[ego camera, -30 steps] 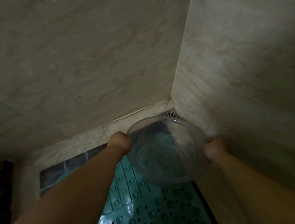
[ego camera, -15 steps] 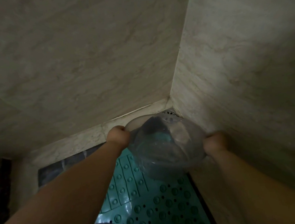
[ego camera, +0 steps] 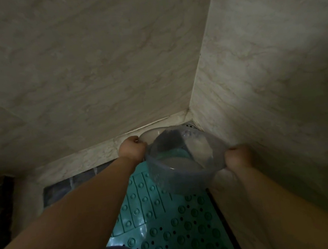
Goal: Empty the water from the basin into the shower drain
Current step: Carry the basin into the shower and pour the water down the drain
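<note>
Basin (ego camera: 182,162) is gripped at opposite rims by left hand (ego camera: 132,151) and right hand (ego camera: 238,157), tipped toward the drain (ego camera: 188,125); pouring seems underway, remaining water unclear.

Two pale marbled walls meet in a corner: the left wall (ego camera: 86,67) fills the upper left, the right wall (ego camera: 273,65) the right side. A light stone ledge (ego camera: 83,161) runs along the foot of the left wall. Below it lies a strip of dark floor tiles (ego camera: 73,182). A teal mat (ego camera: 168,229) with round bumps and small holes covers the floor, its right edge along a dark strip (ego camera: 225,224) by the right wall.
</note>
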